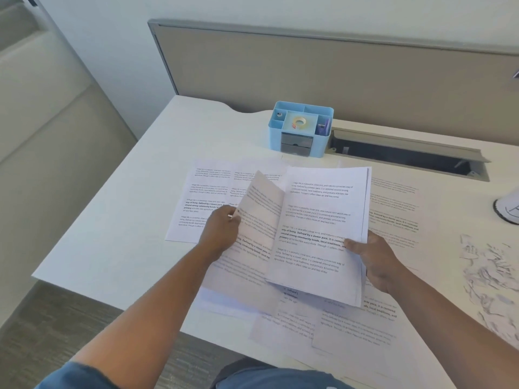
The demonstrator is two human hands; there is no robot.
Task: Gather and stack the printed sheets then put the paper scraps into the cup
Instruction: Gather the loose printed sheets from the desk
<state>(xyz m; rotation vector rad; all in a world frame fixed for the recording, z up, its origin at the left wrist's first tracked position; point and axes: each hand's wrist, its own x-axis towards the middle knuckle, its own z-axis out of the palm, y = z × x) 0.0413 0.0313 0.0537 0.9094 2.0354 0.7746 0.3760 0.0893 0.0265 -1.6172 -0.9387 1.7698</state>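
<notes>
My right hand [377,262] grips a stack of printed sheets [323,220] at its lower right edge, thumb on top, held above the white desk [134,220]. My left hand [222,231] pinches a single bent sheet [261,217] by its left edge, its right side against the stack. More printed sheets lie flat on the desk: at the far left [202,197], at the right [396,214] and near the front edge [351,329]. A heap of paper scraps [488,273] lies at the right. The white cup [509,210] shows partly at the right edge.
A light blue desk organiser [300,129] with tape and small items stands at the back of the desk. Beside it on the right is an open cable tray [407,155]. A beige partition [337,80] closes the back. The desk's left edge drops to the floor.
</notes>
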